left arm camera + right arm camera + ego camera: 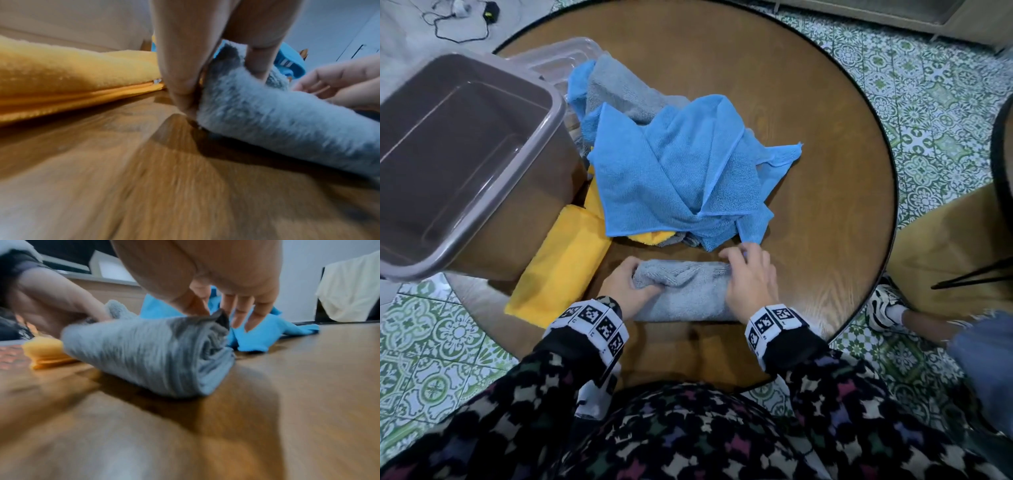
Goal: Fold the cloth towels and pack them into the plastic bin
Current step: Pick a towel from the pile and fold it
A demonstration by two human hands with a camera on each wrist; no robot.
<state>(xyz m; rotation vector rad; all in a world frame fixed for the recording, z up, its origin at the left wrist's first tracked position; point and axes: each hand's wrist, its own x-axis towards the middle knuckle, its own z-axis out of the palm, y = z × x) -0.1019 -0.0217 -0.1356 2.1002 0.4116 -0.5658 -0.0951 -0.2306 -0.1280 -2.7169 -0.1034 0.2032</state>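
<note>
A grey towel [681,291], folded into a thick roll, lies near the front of the round wooden table [808,240]. My left hand [635,274] grips its left end, thumb and fingers pinching the cloth [277,116]. My right hand [743,267] pinches the top corner of its right end [154,353] between thumb and forefinger, the other fingers reaching past it. The grey-brown plastic bin [527,212] stands at the left with nothing showing inside. A folded yellow towel [565,267] lies beside it. A loose heap of blue towels [671,171] with grey ones sits mid-table.
The bin's clear lid [558,58] lies behind the bin. Another person's shoe [887,308] and a chair stand at the table's right edge. Bare wood shows to the right of the heap and along the near edge. Patterned floor tiles surround the table.
</note>
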